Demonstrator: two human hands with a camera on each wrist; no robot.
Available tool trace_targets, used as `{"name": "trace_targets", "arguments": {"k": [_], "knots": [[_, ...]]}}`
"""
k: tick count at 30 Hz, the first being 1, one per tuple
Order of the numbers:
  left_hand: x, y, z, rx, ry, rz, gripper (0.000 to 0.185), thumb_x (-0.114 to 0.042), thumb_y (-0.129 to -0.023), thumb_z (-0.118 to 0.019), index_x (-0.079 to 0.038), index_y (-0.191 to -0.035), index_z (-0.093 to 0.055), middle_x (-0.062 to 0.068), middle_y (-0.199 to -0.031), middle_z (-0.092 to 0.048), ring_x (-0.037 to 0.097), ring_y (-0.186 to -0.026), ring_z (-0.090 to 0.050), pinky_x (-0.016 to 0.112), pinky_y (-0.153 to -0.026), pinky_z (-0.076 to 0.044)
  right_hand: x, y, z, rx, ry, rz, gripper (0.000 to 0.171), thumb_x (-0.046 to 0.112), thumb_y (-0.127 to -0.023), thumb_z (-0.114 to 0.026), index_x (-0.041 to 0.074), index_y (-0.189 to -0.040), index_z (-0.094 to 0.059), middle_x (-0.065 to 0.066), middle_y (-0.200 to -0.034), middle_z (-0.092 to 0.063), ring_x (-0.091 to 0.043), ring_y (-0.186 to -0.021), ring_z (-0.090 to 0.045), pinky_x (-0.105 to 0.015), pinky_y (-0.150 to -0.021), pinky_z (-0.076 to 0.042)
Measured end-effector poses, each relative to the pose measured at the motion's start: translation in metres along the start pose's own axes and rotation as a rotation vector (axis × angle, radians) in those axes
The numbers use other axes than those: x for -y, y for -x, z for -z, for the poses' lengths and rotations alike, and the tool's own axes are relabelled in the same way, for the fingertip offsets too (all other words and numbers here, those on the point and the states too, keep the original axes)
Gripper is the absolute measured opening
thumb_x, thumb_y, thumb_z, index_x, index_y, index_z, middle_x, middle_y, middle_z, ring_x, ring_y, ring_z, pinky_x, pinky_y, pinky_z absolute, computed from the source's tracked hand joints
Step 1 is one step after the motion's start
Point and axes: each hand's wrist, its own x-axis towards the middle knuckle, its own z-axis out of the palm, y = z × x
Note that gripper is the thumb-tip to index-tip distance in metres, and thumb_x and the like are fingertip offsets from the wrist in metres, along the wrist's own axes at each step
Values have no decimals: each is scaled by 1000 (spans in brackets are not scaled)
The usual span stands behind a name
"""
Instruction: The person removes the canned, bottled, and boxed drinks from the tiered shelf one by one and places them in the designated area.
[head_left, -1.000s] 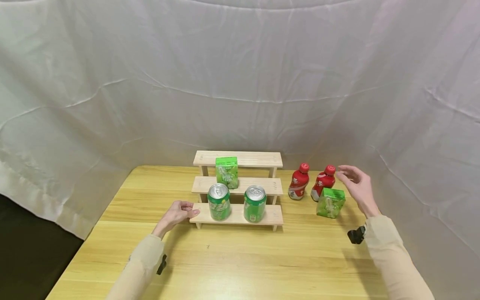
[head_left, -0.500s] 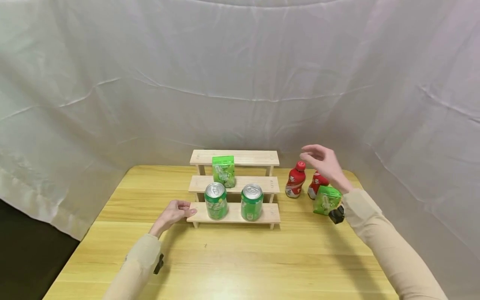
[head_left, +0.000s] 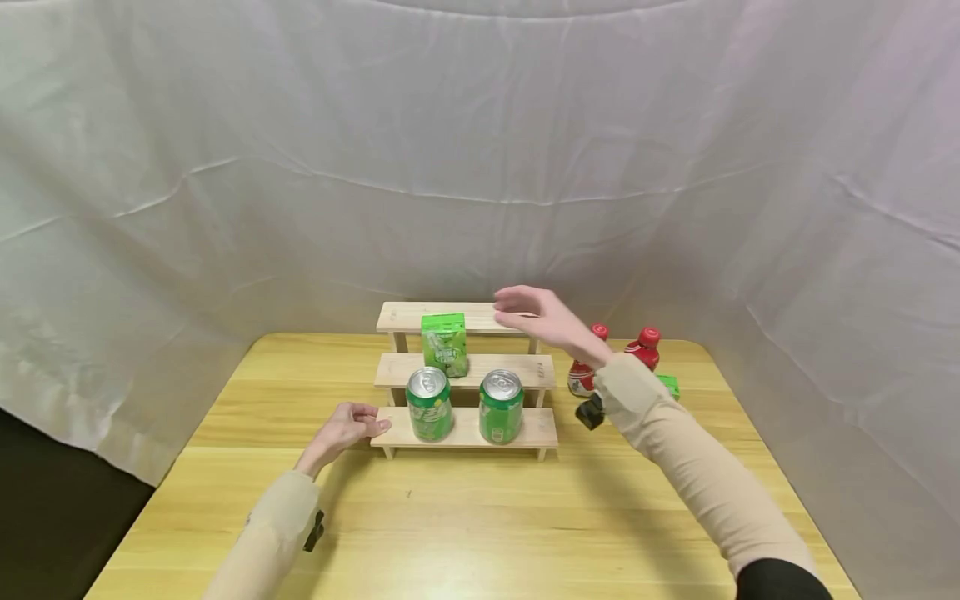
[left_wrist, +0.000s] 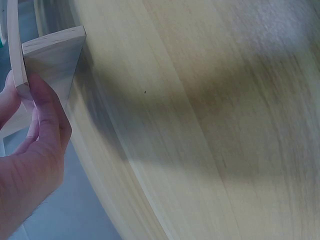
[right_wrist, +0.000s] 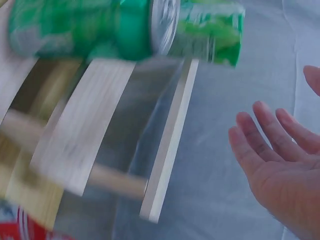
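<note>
My left hand (head_left: 343, 432) pinches the left end of the lowest board of a three-tier wooden shelf (head_left: 536, 429), thumb on top and fingers beneath, as the left wrist view (left_wrist: 40, 135) shows. Two green soda cans (head_left: 430, 408) stand upright on that lowest tier. Behind the left can, a green juice box (head_left: 444, 343) stands on the middle tier. My right hand (head_left: 543, 317) holds nothing. It is raised over the right end of the top tier, fingers loosely bent and thumb apart, and in the right wrist view it shows beyond the top board.
Two red bottles with red caps (head_left: 643, 346) stand on the wooden table (head_left: 465, 525) right of the shelf, partly hidden by my right wrist. A second green juice box (head_left: 670, 386) peeks out behind my right sleeve. A grey curtain (head_left: 480, 167) hangs behind the table.
My right hand has swept left from beside the red bottles to over the top tier, empty throughout. The left hand keeps its grip on the shelf.
</note>
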Motion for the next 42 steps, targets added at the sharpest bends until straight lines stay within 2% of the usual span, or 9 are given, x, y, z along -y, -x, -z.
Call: {"name": "trace_targets", "arguments": {"k": [5,10,14,17,20,24,28,42], "knots": [[-1,0,1,-2,-2,18,57,-17,-94,-70,18,-133,-48,28,-119,-61,28,-104,-62,40,-96,-55,6,-19,-24,67,1,9,47,18,-97,-65,2,-140,-53,-20,-139,-60,-33,-134,-54,-47,-115,-44],[-1,-1,0,-2,-12,16,57,-18,-93,-71,17,-132,-49,26,-116,-62,25,-100,-62,36,-92,-56,2,-33,-39,99,-1,-14,50,18,-98,-65,1,-142,-50,-19,-145,-55,-35,-139,-49,-48,-116,-42],[-1,0,0,0,-6,10,57,-17,-93,-70,18,-132,-48,25,-114,-62,24,-99,-62,36,-91,-56,-1,-42,-48,118,-44,-48,53,16,-96,-66,-1,-144,-48,-19,-149,-51,-36,-141,-46,-48,-117,-41],[-1,0,0,0,-2,4,56,-16,-93,-70,19,-132,-48,26,-114,-62,24,-99,-62,37,-91,-56,-2,-47,-55,120,-75,-72,52,14,-95,-68,0,-142,-51,-18,-147,-53,-35,-137,-52,-45,-113,-45],[-1,1,0,2,-1,3,57,-17,-94,-70,18,-133,-47,26,-115,-62,25,-100,-62,39,-93,-56,-4,-51,-61,116,-85,-77,48,13,-93,-70,0,-137,-55,-18,-139,-59,-32,-125,-61,-39,-103,-53],[-1,2,-1,5,2,5,58,-17,-94,-70,19,-133,-46,27,-116,-61,25,-101,-62,41,-95,-56,-4,-55,-65,111,-87,-72,45,10,-91,-73,1,-132,-59,-18,-132,-63,-26,-109,-68,-29,-91,-56],[-1,2,-1,6,7,4,58,-16,-94,-70,19,-133,-46,27,-116,-61,25,-101,-62,40,-95,-56,-5,-56,-66,101,-68,-68,45,8,-89,-75,1,-131,-60,-18,-130,-64,-22,-103,-68,-25,-85,-55],[-1,3,-2,5,15,12,58,-16,-93,-70,19,-133,-47,28,-118,-59,27,-104,-60,40,-97,-55,-6,-55,-67,35,16,-40,41,9,-87,-78,1,-126,-64,-17,-123,-68,-27,-105,-69,-28,-88,-57]]}}
